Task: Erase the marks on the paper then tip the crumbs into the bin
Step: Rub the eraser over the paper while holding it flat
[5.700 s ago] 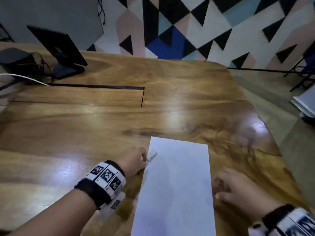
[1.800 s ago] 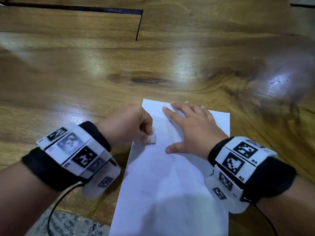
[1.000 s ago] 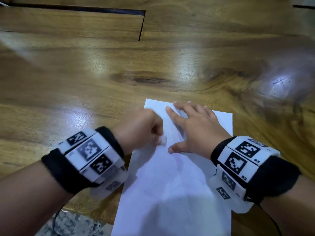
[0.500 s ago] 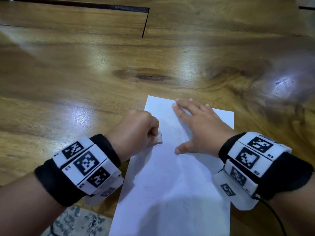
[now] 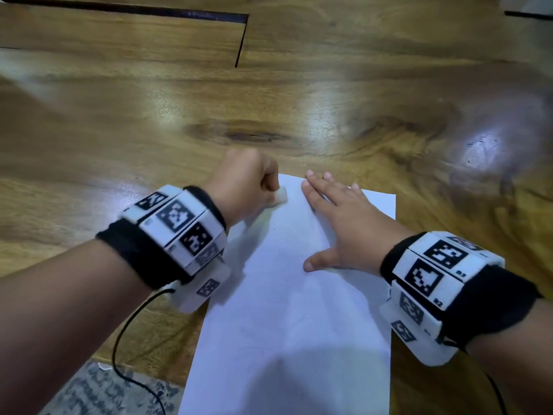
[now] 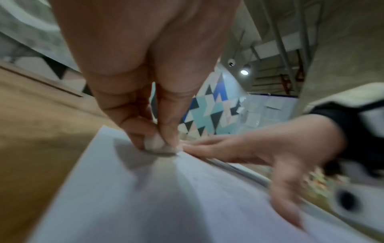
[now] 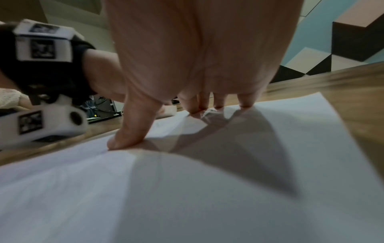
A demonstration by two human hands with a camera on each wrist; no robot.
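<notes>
A white sheet of paper (image 5: 287,324) lies on the wooden table (image 5: 119,130), running from the near edge toward the middle. Faint pencil marks show on it. My left hand (image 5: 248,181) pinches a small white eraser (image 5: 279,197) and holds it against the paper's far left corner; in the left wrist view the eraser (image 6: 154,143) sits under the thumb and forefinger. My right hand (image 5: 338,217) lies flat on the far half of the sheet, fingers straight and thumb spread, pressing the paper (image 7: 187,189) down. No bin is in view.
A dark slot (image 5: 239,40) cuts across the tabletop at the far side. A patterned grey rug (image 5: 98,390) shows below the table's near edge at bottom left. A black cable (image 5: 125,339) hangs from my left wrist band.
My left hand with the eraser has slid away from me toward the paper's far left corner. The right hand stays flat on the sheet in about the same place.
</notes>
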